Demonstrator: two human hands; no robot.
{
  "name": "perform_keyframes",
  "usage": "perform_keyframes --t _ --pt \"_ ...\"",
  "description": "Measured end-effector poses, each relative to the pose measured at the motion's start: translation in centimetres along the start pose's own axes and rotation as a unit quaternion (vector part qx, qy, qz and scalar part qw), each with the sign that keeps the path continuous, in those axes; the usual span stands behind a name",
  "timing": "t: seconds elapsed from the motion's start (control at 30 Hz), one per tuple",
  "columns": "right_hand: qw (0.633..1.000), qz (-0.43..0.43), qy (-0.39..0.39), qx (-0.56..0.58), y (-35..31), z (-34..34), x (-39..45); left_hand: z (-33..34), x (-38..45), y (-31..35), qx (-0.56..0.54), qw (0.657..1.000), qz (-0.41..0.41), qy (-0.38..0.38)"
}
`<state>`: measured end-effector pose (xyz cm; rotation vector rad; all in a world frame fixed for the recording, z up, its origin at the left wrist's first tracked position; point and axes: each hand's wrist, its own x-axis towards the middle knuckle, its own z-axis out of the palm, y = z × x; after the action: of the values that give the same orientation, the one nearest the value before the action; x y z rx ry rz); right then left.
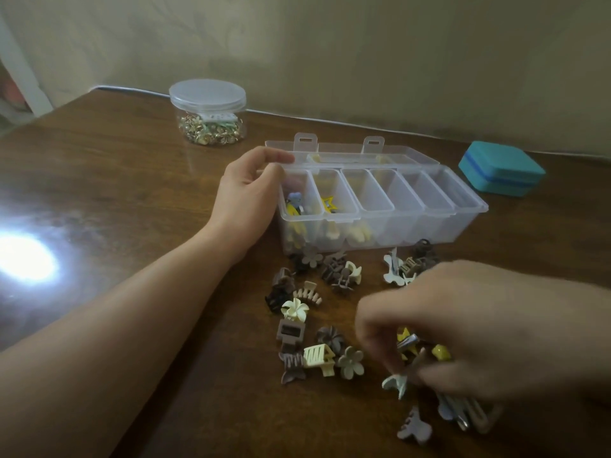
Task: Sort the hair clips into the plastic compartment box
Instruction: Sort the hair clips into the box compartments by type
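A dark wooden table [139,200] fills most of the view, with a bright glare patch on its left part. On it, toward the far edge, stands the clear plastic compartment box [426,223], its lid [350,150] folded open behind it. The box has a row of narrow compartments; the one at the left end holds a blue and yellow clip [295,203], the next one a yellow star clip [329,203], and cream-coloured pieces show through the front wall lower down. The other compartments in the row look bare.

The left hand [246,190] grips the left end of the box, thumb on its rim and fingers curled over the corner near the lid hinge. The right hand [463,328], blurred, is in front of the box and to its right, fingers bent down into the pile; they appear to pinch a pale blue clip [395,384], though the blur leaves the grasp uncertain.

Right of the box lies a closed teal case [501,168]. Left of and behind the box stands a round clear jar [208,114] with its lid on, holding small gold-toned pieces.

In front of the box lie the loose hair clips [317,325]: brown, cream and grey claws and flower shapes, among them a cream flower clip [295,309] and a grey-green flower clip [351,361].
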<state>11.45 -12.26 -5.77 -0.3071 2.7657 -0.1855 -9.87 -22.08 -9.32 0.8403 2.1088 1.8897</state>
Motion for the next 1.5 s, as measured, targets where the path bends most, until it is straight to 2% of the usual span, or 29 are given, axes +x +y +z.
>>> perform_keyframes --t 0.03,0.1,0.17,0.23,0.3,0.33,0.37,0.43,0.5,0.67,0.77,0.8,0.87,0.97,1.0,1.1,1.17,1.37,1.5 --pt "0.996 0.008 0.071 0.05 0.0 -1.8 -0.9 0.0 0.0 0.0 0.001 1.0 0.0 0.0" --pt "0.967 -0.013 0.15 0.205 0.3 -4.2 -2.6 0.0 0.1 0.0 -0.002 1.0 -0.001 -0.001" --pt "0.908 -0.05 0.244 0.337 1.0 -5.4 -1.9 -0.1 0.1 0.0 -0.008 1.0 -0.002 -0.003" --pt "0.833 -0.066 0.335 0.435 2.3 -5.2 -0.7 -0.1 0.1 0.0 -0.009 1.0 -0.003 0.0" --pt "0.776 -0.025 0.409 0.479 3.1 -5.0 0.6 -0.1 0.1 0.0 -0.001 1.0 0.002 0.004" --pt "0.765 0.02 0.447 0.464 3.6 -4.9 1.4 0.0 0.1 0.0 0.0 1.0 0.004 0.004" --pt "0.764 0.072 0.474 0.433 3.9 -4.8 2.1 0.0 0.1 0.0 -0.001 1.0 0.004 0.003" --pt "0.784 0.166 0.488 0.347 4.3 -4.3 3.4 0.0 0.1 0.0 -0.005 1.0 0.003 0.003" --pt "0.794 0.223 0.5 0.263 4.5 -3.7 3.7 0.0 0.1 0.0 -0.003 1.0 0.004 0.005" --pt "0.752 0.201 0.585 0.229 3.1 -4.9 0.8 0.1 -0.1 0.2 -0.003 1.0 0.0 0.01" --pt "0.761 0.132 0.596 0.22 1.0 -6.1 -2.8 0.1 -0.2 0.4 0.002 1.0 -0.005 0.004" --pt "0.778 0.107 0.58 0.217 0.2 -6.1 -3.9 0.1 -0.2 0.5 0.004 1.0 -0.006 0.003" --pt "0.844 0.105 0.498 0.171 -1.2 -5.4 -5.8 0.1 -0.2 0.5 0.004 1.0 -0.008 0.006" --pt "0.945 0.142 0.279 0.094 -1.3 -1.6 -5.9 0.2 -0.3 0.5 0.008 1.0 -0.006 0.009" --pt "0.958 0.151 0.231 0.084 -1.2 0.2 -5.8 0.2 -0.2 0.4 0.008 1.0 -0.004 0.008" --pt "0.961 0.147 0.229 0.043 -1.9 3.2 -7.0 0.1 -0.1 0.3 0.016 1.0 -0.005 0.005" --pt "0.953 0.126 0.274 0.008 -3.3 4.9 -8.2 0.0 -0.1 0.1 0.014 1.0 -0.009 -0.001" --pt "0.922 0.12 0.368 0.007 -3.9 6.5 -7.5 0.1 -0.3 0.4 0.02 1.0 -0.002 0.009" --pt "0.914 0.141 0.38 0.027 -3.3 5.8 -6.8 0.0 -0.3 0.5 0.013 1.0 -0.002 0.005"
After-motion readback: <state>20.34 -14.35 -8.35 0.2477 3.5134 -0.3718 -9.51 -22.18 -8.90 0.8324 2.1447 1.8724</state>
